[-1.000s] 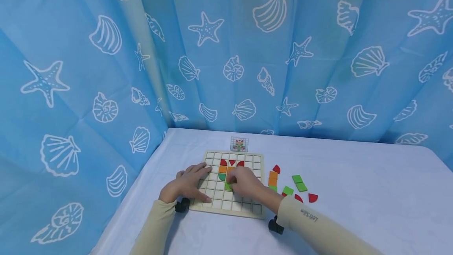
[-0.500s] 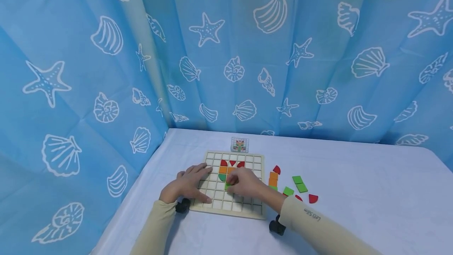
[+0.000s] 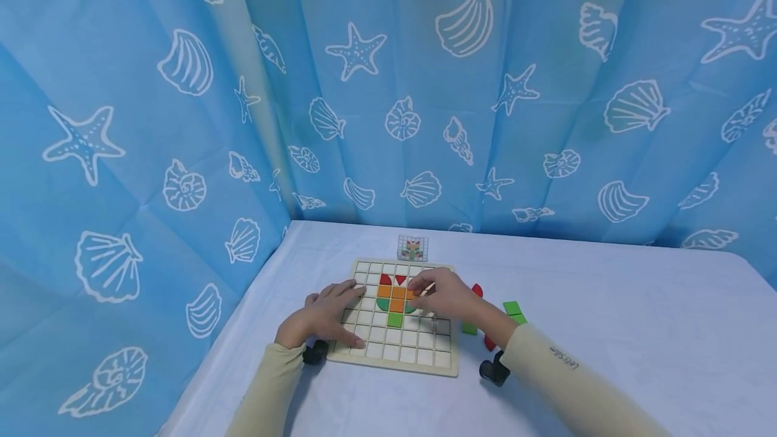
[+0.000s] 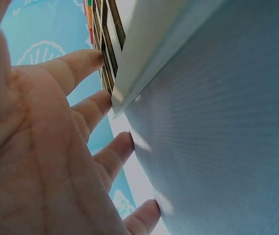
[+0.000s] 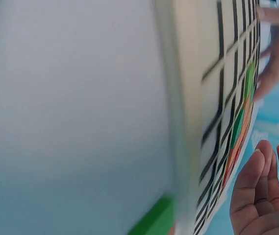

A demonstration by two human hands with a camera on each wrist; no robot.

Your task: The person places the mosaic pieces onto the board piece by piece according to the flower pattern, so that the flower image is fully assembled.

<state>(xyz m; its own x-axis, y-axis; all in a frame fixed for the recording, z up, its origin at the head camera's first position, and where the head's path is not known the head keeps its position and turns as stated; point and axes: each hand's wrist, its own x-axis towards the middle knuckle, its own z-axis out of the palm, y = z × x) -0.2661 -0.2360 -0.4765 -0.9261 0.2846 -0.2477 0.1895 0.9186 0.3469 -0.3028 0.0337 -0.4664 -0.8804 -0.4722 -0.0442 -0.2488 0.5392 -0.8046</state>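
The board (image 3: 391,353) looks about square, its sides running roughly away from the person, red tiles (image 3: 385,280) at the far end of its pattern, a green square (image 3: 395,320) nearest; pale wood, gridded; it lies on white cloth (image 3: 607,315), the left hand (image 3: 320,315) spread at its left edge; the right hand (image 3: 448,294), fingers loosely bent and apart, hovers above its right half.

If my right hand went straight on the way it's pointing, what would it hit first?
Probably the orange square tiles on the wooden grid board, just ahead of your right hand; depth is unclear in the head view, so it might pass above them.
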